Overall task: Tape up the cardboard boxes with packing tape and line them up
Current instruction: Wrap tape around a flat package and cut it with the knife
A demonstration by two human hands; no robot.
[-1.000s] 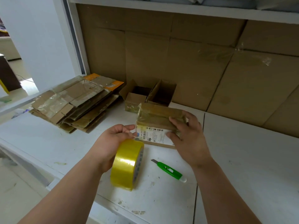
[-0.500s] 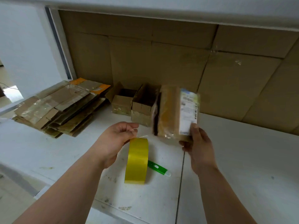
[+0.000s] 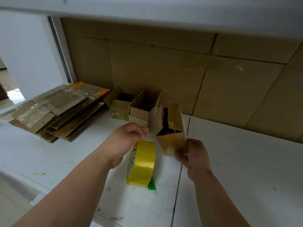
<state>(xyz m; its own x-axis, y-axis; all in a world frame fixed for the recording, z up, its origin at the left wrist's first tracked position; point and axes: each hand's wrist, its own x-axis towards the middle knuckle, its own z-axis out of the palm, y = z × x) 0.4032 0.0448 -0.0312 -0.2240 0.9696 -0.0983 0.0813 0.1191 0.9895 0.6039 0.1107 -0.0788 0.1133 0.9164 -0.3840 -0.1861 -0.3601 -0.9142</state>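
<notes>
Your left hand (image 3: 129,136) pinches the tape roll (image 3: 142,163); your right hand (image 3: 191,154) grips the box (image 3: 170,128) at its 5 o'clock corner, above the bench (image 3: 237,161). Set it squarely at 3 o'clock of the open boxes (image 3: 136,107).

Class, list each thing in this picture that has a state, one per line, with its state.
Left hand: pinches the tape end.
Right hand: grips the held box.
Held box: upright, open.
Tape roll: on edge.
Two back boxes: flaps open.
Cardboard stack: flattened.
</notes>
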